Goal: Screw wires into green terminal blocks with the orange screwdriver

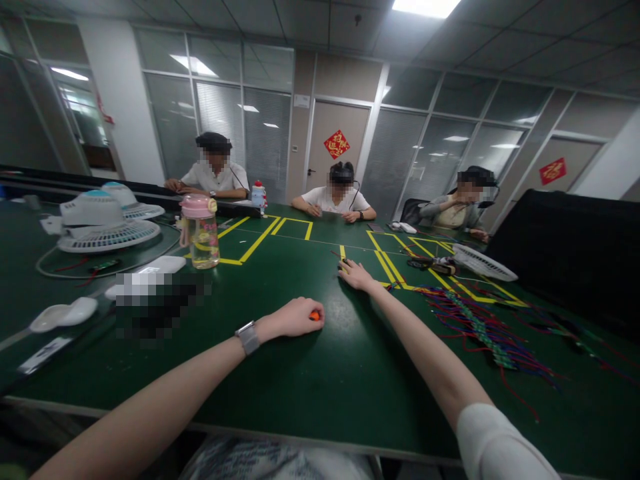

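My left hand (297,317), with a watch on its wrist, rests on the green table, its fingers curled round a small orange thing (315,315). Only the orange end shows, so its kind cannot be made out. Farther forward and to the right, my right hand (355,275) reaches over the table with its fingers bent down on a small dark and yellowish thing (343,266). That thing is mostly covered by the fingers. A strip of yellow tape (343,251) lies just beyond the right fingertips.
Green circuit boards with red and blue wires (480,327) lie right. White fans (107,220), a pink-lidded bottle (200,233) and white plastic parts (65,315) stand left. A fan part (484,262) and a black panel (565,260) are at right. Three people sit across the table (300,393).
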`<state>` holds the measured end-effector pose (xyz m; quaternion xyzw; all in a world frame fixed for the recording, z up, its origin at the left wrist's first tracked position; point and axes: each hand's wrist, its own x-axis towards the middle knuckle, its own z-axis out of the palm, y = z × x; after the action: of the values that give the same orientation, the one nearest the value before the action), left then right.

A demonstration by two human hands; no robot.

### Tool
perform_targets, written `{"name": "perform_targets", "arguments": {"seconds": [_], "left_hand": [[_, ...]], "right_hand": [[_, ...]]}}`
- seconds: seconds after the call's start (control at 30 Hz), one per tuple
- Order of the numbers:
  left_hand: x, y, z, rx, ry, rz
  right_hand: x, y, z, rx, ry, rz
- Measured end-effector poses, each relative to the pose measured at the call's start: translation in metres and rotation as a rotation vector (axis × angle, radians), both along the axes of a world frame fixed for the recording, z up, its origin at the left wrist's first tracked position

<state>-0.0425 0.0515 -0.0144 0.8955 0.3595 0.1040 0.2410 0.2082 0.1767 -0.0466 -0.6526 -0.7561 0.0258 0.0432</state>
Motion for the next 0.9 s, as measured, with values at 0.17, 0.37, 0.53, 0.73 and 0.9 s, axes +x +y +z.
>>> {"name": "perform_targets", "arguments": {"seconds": [0.17, 0.37, 0.53, 0.73, 0.9], "left_hand": [[0.001, -0.001, 0.0, 0.015, -0.01, 0.003], [-0.001, 0.0, 0.002, 0.005, -0.042, -0.022], [-0.004, 0.004, 0.018, 0.076, -0.251, 0.112], [-0.011, 0.011, 0.038, 0.131, -0.657, 0.273], [-0.01, 0.005, 0.041, 0.138, -0.949, 0.234]], "right_hand": [[-0.023, -0.015, 0.004, 0.067, 0.029, 0.149], [-0.042, -0.054, 0.003, 0.125, 0.119, 0.313], [-0.048, -0.103, -0.009, 0.156, 0.315, 0.447], [-0.057, -0.152, -0.022, 0.189, 0.642, 0.488], [-0.059, -0.16, -0.021, 0.117, 0.778, 0.416]]}}
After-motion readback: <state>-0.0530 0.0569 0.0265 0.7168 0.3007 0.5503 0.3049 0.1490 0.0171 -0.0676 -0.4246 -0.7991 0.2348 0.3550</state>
